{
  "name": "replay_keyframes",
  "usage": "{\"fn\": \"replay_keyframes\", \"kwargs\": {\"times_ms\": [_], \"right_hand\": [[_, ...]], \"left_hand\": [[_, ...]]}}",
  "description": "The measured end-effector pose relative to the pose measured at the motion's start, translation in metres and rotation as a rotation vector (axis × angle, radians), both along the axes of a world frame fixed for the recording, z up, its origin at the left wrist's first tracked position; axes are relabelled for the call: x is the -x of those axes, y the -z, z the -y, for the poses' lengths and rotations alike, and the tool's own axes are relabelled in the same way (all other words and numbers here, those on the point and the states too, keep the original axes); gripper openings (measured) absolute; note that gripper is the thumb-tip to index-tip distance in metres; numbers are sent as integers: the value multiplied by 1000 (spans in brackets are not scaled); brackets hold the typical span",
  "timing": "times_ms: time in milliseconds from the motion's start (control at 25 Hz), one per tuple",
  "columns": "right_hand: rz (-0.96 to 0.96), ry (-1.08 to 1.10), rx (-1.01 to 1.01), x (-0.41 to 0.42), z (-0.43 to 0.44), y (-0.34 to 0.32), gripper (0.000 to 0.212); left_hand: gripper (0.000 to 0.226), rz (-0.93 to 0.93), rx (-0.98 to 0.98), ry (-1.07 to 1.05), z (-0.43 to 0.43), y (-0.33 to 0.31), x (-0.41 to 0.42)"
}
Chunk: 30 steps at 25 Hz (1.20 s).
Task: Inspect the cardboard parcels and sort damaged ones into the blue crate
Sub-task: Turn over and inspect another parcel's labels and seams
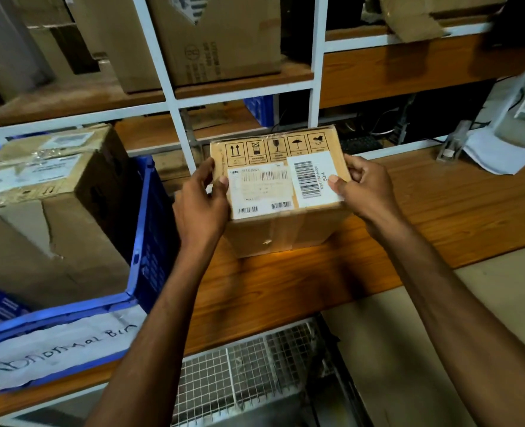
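A small cardboard parcel (pixel 281 229) with white barcode labels and handling symbols on top is held just above the wooden shelf (pixel 409 217). My left hand (pixel 201 204) grips its left edge, thumb on the top label. My right hand (pixel 366 188) grips its right edge, thumb on the barcode sticker. To the left stands the blue crate (pixel 150 229), with a paper strip reading "Abnormal Bin" on its front. Inside it lies a large cardboard parcel (pixel 48 204) with a torn, creased side.
White shelf uprights (pixel 175 100) rise behind the parcel. Big cartons (pixel 218 41) fill the upper shelf. A second blue crate (pixel 261 109) shows at the back. White papers (pixel 495 152) lie at the right, and a wire mesh basket (pixel 249 371) sits below the shelf edge.
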State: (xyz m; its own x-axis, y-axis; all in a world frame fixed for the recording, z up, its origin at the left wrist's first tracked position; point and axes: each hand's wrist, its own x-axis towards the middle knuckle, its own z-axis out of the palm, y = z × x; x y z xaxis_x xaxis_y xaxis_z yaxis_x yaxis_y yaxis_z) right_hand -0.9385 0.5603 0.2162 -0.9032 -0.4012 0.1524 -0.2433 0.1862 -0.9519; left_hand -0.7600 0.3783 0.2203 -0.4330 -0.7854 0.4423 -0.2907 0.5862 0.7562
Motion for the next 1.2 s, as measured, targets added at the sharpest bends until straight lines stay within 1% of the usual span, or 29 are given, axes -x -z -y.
{"fn": "replay_keyframes", "kwargs": {"times_ms": [80, 160, 240, 280, 320, 360, 400, 440, 480, 600, 640, 720, 800, 840, 920, 960, 1000, 1040, 1080, 1160, 1200], "right_hand": [[16, 33, 8, 2, -2, -3, 48], [-1, 83, -4, 4, -1, -5, 39], [-72, 155, -75, 5, 3, -6, 35], [-92, 164, -118, 4, 8, -7, 37], [-96, 157, -163, 0, 13, -8, 44], [-102, 146, -210, -5, 20, -10, 54], [-118, 140, -261, -9, 26, -14, 63], [-136, 151, -300, -8, 32, -17, 69], [-135, 154, -326, -5, 35, -21, 73], [-65, 23, -359, 0, 34, -19, 100], [-73, 15, -371, 0, 33, -18, 104], [-112, 49, -371, -1, 30, -19, 101], [-60, -28, -286, 1, 23, -20, 94], [-8, -81, -226, 2, 19, -21, 89], [31, -124, -137, 2, 10, -23, 81], [33, -120, -120, 3, 7, -21, 78], [35, -109, -118, 3, 5, -18, 75], [29, -81, -126, 4, 5, -17, 72], [6, -31, -145, 4, 7, -18, 67], [-84, 59, -216, 8, 12, -20, 58], [-136, 85, -270, 10, 15, -20, 56]], "left_hand": [[43, -4, 50, -52, -3, -4, 4], [40, -26, 42, -108, -5, -7, 7], [39, 28, 88, -169, -5, -10, 11], [41, 77, 114, -160, -4, -11, 13], [46, 143, 124, -110, -2, -11, 15], [58, 238, 121, -27, -1, -12, 19], [76, 346, 108, 46, -2, -14, 24], [93, 436, 99, 67, -2, -14, 28], [105, 487, 98, 52, -2, -14, 31], [121, 528, 107, 70, -5, -14, 33], [126, 559, 120, 77, -4, -13, 34], [130, 586, 122, 71, 2, -14, 37], [122, 516, 71, 151, 13, -13, 34], [112, 419, 29, 224, 20, -11, 30], [94, 212, -126, 354, 30, -9, 19], [92, 141, -220, 390, 29, -8, 12], [90, 82, -284, 384, 29, -4, 7], [84, 34, -288, 329, 28, -1, 5], [73, 9, -244, 230, 28, 0, 6], [52, 75, -92, 3, 29, -5, 14], [47, 129, -10, -74, 29, -8, 20]]}}
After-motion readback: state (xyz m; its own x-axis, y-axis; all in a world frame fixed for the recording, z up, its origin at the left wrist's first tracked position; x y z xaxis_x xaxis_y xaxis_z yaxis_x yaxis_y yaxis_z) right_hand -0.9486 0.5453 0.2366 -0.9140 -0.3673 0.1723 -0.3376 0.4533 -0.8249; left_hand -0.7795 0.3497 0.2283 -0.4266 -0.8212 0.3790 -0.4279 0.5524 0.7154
